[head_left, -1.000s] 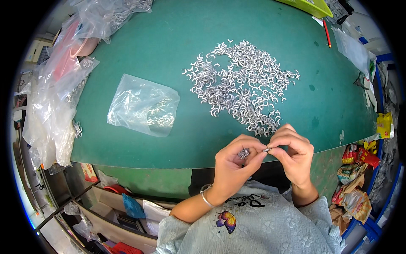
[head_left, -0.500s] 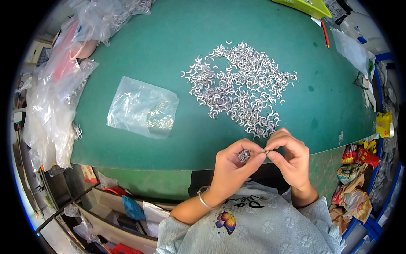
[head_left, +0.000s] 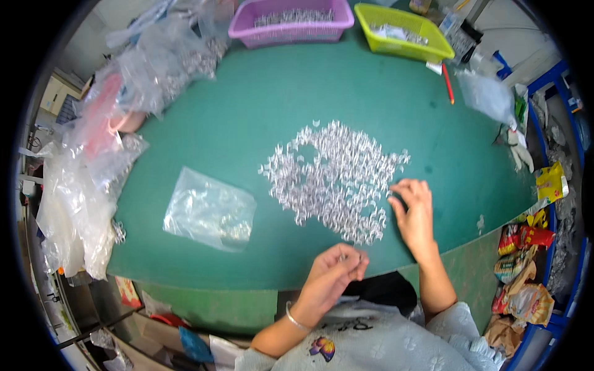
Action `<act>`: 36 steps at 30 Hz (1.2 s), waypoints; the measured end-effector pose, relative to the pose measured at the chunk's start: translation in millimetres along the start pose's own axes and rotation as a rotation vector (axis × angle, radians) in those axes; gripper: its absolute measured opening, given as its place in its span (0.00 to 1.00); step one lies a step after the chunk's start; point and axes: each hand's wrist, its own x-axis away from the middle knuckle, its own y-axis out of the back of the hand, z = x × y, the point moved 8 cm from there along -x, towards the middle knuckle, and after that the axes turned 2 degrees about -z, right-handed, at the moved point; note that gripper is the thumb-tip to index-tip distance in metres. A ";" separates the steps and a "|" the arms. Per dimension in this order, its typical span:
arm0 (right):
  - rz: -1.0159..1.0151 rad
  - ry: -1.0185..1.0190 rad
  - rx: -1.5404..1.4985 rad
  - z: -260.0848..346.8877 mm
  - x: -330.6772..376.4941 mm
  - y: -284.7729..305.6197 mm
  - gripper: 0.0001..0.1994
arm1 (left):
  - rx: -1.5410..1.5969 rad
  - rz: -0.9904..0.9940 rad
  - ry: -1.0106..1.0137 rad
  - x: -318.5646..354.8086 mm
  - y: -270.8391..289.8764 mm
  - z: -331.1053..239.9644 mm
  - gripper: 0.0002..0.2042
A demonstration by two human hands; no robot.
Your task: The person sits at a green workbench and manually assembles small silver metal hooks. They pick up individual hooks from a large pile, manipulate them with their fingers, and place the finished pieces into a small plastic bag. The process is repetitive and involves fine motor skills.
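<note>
A broad heap of small silvery crescent-shaped metal pieces [head_left: 334, 176] lies spread on the green table [head_left: 185, 133]. Close to the table's front edge, my left hand [head_left: 333, 272] is closed, with bits of the silvery metal pieces showing between its curled fingers. Most of what it holds is hidden. My right hand [head_left: 413, 213] is at the right edge of the heap, thumb and forefinger apart, and I see nothing between them. Left of the heap lies a clear plastic bag [head_left: 210, 209] with some shiny contents at its lower right.
Purple basket [head_left: 291, 34] and yellow-green basket [head_left: 405, 34], both with metal pieces, stand at the far edge. A red pencil [head_left: 448, 85] lies nearby. Plastic bags [head_left: 74, 204] crowd the left side. Gloves [head_left: 520, 150] and colourful packages [head_left: 526, 238] are at the right.
My hands, together at their fingertips before, have parted. The right one moved out to the heap's right edge; the left stays near the front edge. The view has tilted up, bringing both baskets in.
</note>
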 end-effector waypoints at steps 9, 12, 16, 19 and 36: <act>-0.020 -0.128 -0.388 -0.2 5.0 6.5 0.05 | -0.094 -0.033 -0.092 3.1 -5.3 -12.8 0.08; 0.036 -0.112 -0.689 18.5 9.6 9.5 0.06 | -0.113 -0.028 -0.119 -4.6 -3.9 -13.1 0.08; 0.036 0.161 -0.718 58.7 22.4 29.9 0.07 | -0.174 -0.028 -0.155 -4.5 -10.6 -14.5 0.10; 0.033 0.255 -0.674 73.9 26.4 38.4 0.07 | -0.218 -0.079 -0.188 -0.1 -11.3 -15.2 0.08; 0.091 0.136 -0.796 70.0 34.3 34.0 0.08 | -0.438 -0.076 -0.425 15.7 -23.3 -34.4 0.06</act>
